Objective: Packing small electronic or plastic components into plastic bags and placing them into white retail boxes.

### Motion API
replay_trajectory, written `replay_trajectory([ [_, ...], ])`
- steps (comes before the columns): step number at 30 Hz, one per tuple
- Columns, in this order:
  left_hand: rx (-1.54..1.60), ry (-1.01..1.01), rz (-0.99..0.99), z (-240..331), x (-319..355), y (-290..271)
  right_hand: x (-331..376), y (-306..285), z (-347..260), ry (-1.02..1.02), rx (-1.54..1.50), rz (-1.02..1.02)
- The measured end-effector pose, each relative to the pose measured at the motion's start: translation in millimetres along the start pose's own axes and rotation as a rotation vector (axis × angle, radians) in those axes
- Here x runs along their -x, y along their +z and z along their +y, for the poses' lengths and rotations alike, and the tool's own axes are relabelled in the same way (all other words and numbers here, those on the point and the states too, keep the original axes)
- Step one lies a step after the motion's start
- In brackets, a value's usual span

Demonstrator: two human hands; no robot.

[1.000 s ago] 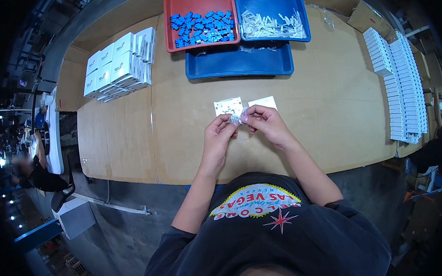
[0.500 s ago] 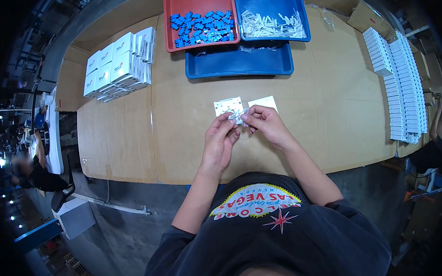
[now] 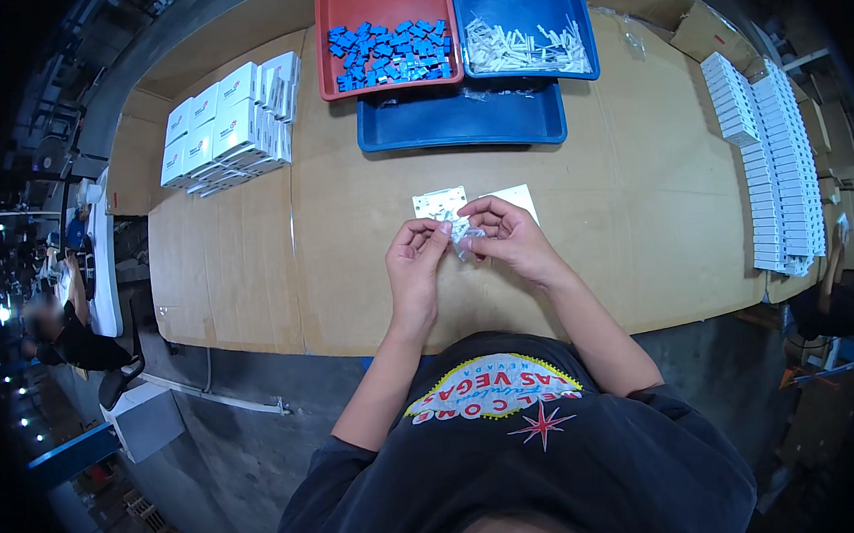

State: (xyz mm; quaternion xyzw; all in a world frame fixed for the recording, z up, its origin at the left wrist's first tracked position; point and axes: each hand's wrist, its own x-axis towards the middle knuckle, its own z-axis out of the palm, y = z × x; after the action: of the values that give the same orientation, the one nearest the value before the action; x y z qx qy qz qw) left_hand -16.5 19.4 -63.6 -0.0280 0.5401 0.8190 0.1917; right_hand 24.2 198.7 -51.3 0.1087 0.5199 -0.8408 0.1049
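Observation:
Between my two hands, over the near middle of the table, is a small clear plastic bag (image 3: 463,236) with light-coloured bits inside that are too small to name. My left hand (image 3: 419,257) pinches its left side between thumb and fingers. On the other side my right hand (image 3: 509,236) grips the bag with curled fingers. Just beyond the hands lies a white square plate (image 3: 437,198) with small marks or holes, partly covered by my fingers. A plain white square piece (image 3: 516,196) lies to its right, partly behind my right hand.
A red tray (image 3: 326,71) of small blue parts and a blue tray (image 3: 583,31) of white slim pieces rest at the back above another blue tray (image 3: 464,131). White boxes (image 3: 213,133) stand stacked at left; long rows of white pieces (image 3: 780,170) line the right edge.
My right hand has shifted its fingers on the bag, its thumb now lower and its index finger raised. More of the bag shows, hanging lower between the hands.

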Motion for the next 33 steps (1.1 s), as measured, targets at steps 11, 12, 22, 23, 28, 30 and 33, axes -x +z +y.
replay_trajectory([
  [11, 0.026, -0.113, -0.042, 2.8, 1.0, -0.2, -0.1, 3.7, 1.6, -0.036, 0.144, 0.017],
  [12, 0.027, -0.114, -0.042, 3.0, 1.3, -0.1, -0.3, 2.5, 2.6, -0.036, 0.144, 0.017],
  [22, 0.009, -0.095, -0.115, 9.4, 4.3, 7.6, 0.7, -0.8, 5.6, -0.007, -0.045, 0.126],
  [23, 0.021, -0.101, -0.109, 9.5, 4.1, 7.7, 0.7, 0.4, 5.3, -0.016, -0.061, 0.155],
  [28, 0.043, -0.084, -0.061, -2.3, 1.3, -1.1, -0.5, 1.5, 12.8, -0.172, 0.222, 0.143],
  [30, 0.038, -0.072, -0.069, -4.2, 2.4, -2.8, 2.3, 6.6, 9.9, -0.172, 0.332, 0.144],
  [33, 0.107, -0.114, -0.057, -0.3, 3.7, 2.4, 2.5, 7.8, 10.3, -0.167, 0.427, 0.187],
])
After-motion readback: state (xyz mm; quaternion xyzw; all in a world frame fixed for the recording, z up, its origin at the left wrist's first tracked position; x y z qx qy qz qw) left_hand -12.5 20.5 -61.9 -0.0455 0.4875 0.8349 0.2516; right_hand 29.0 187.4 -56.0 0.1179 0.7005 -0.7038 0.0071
